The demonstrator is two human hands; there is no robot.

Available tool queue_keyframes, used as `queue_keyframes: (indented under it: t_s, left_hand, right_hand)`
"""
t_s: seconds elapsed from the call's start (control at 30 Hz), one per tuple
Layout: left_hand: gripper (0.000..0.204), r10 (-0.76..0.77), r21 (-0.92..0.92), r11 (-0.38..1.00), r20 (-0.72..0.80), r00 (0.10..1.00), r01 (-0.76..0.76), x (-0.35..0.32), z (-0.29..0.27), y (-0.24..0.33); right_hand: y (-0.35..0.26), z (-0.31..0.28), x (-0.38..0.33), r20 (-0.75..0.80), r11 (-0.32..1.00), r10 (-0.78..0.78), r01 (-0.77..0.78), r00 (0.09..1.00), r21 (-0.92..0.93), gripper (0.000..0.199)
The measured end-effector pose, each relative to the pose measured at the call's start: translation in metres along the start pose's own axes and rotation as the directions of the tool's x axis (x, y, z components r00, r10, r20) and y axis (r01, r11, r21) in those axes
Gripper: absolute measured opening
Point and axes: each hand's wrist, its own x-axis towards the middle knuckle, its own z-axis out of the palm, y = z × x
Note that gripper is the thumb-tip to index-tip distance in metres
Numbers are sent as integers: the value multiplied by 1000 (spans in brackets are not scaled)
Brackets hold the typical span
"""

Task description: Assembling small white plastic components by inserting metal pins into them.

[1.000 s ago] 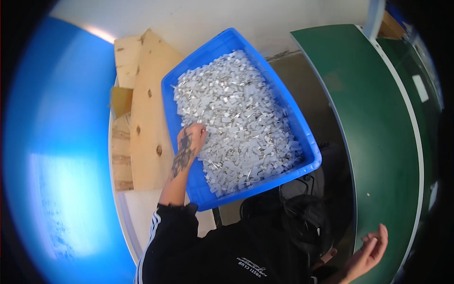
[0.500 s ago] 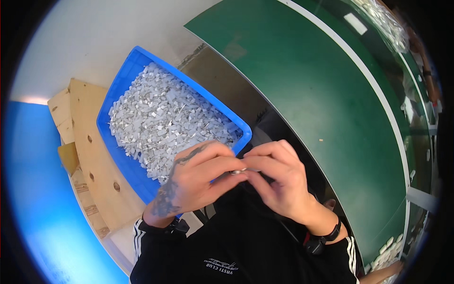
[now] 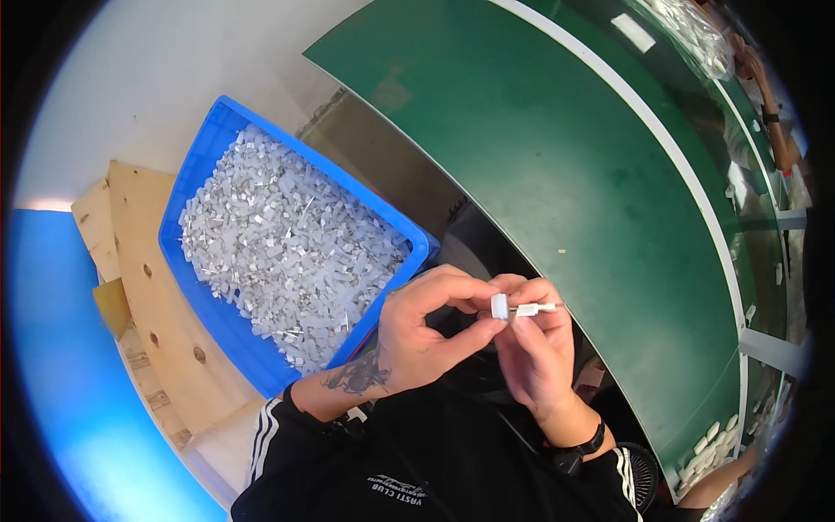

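Note:
My left hand [image 3: 430, 326] pinches a small pale, rounded plastic piece [image 3: 499, 306] between thumb and forefinger. Against it, my right hand [image 3: 544, 352] grips a slim white plastic part with a thin metal shaft [image 3: 529, 310], its narrow tip pointing right. The two pieces sit end to end; whether they are joined I cannot make out. Both hands are in front of my chest, between a blue bin [image 3: 344, 196] on the left and a green table [image 3: 522, 165] on the right. Heaped in the bin are many small white plastic parts with metal pins [image 3: 278, 244].
A wooden board [image 3: 152, 261] stands left of the bin, beside a bright blue surface [image 3: 52, 348]. On the table's near right lie several white oblong pieces [image 3: 709, 452], close to another person's arm [image 3: 726, 483]. Clear plastic bags [image 3: 696, 39] rest at the far right.
My hands have shifted right in view and turned, bringing the small white pieces between my fingers into sight. The bin and table appear moved left as the view shifts.

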Motion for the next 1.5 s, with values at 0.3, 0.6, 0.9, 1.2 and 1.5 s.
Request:
queue_keyframes:
  t_s: [0.3,0.6,0.9,1.2,1.5]
  left_hand:
    - [34,281,225,930,67,957,-289,9,9,14]
    - [26,420,311,821,239,875,-479,7,-1,4]
    - [35,325,340,839,312,892,-425,14,3,20]
    - [39,356,189,914,50,933,-359,7,20,15]
    - [33,141,44,988,93,986,-145,5,24,17]
  right_hand:
    - [-32,-20,-19,37,909,-87,95,996,-405,11]
    - [-26,-30,-23,10,943,-75,74,997,-324,9]
    - [-27,-34,-29,54,840,-204,203,978,-503,13]
    - [-25,-32,-30,-5,912,-97,86,995,-401,16]
    - [-23,-36,-34,-33,915,-196,171,980,-364,13]
